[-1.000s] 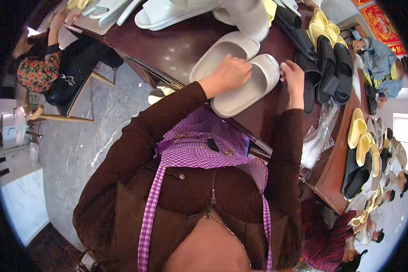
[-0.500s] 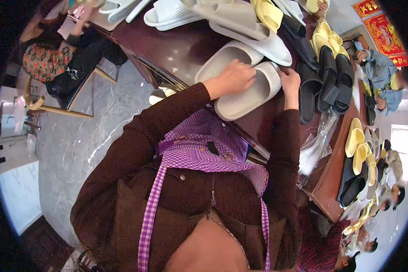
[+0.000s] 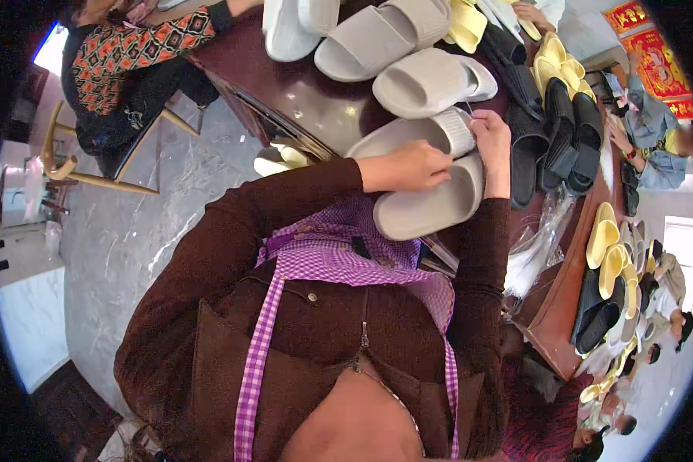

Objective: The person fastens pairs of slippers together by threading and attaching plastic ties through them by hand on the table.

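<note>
Nearest, at the near edge of the dark brown wooden bench, lies a pale grey foam slide sandal, sole up or on its side; which, I cannot tell. Its long axis runs from near left to far right. The left hand rests on it from the left, fingers curled down over its upper edge, the grip closed loosely on the sandal's rim. Touching it on the far side lies a second pale grey foam slide sandal with a ribbed strap, roughly parallel to the first. The right hand reaches along the right of the pair, its fingertips pinched at the far right end of the second sandal's strap; whether they hold a small tag or only the strap is too small to tell. So both sandals lie between the hands, the left hand on the nearer one, the right hand at the farther one.

Farther off lie more grey slide sandals, a row of black slide sandals to the right, and yellow slide sandals beyond. A crumpled clear plastic bag hangs off the bench's right edge.
</note>
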